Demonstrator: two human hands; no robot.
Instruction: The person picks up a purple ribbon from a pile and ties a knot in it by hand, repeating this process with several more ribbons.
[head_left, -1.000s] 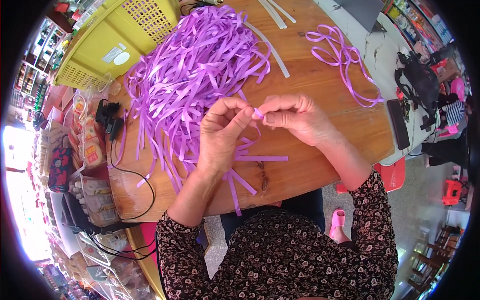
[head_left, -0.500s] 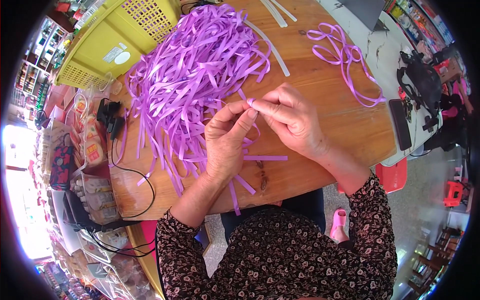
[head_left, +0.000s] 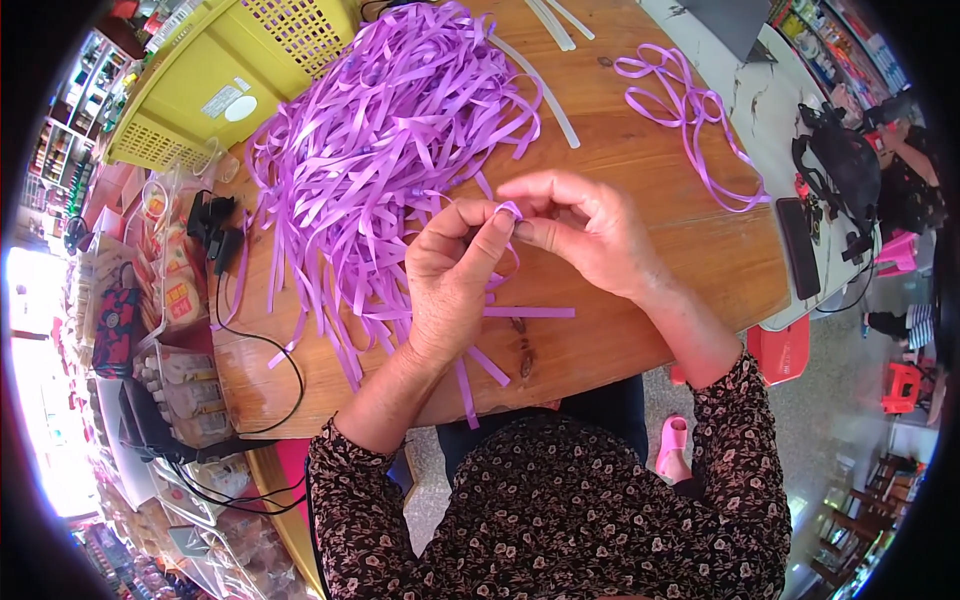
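Thumb and index finger of my left hand pinch a small fold of purple ribbon above the table. Close beside it is my right hand, its index finger stretched out over the fold and its thumb tip near the left thumb. A gap shows between that finger and thumb; the other right fingers are partly hidden. Behind both hands lies a large heap of purple ribbons, whose loose ends fan out toward the table's near edge and pass under my left wrist.
A yellow plastic basket stands at the far left of the wooden table. A loose purple ribbon loop and a dark phone are at right. Translucent strips lie at the back. A black cable curls at left.
My right index finger has lifted off the ribbon and straightened, parting from the thumb. My left hand keeps its pinch. A person's arm has come into view at the far right.
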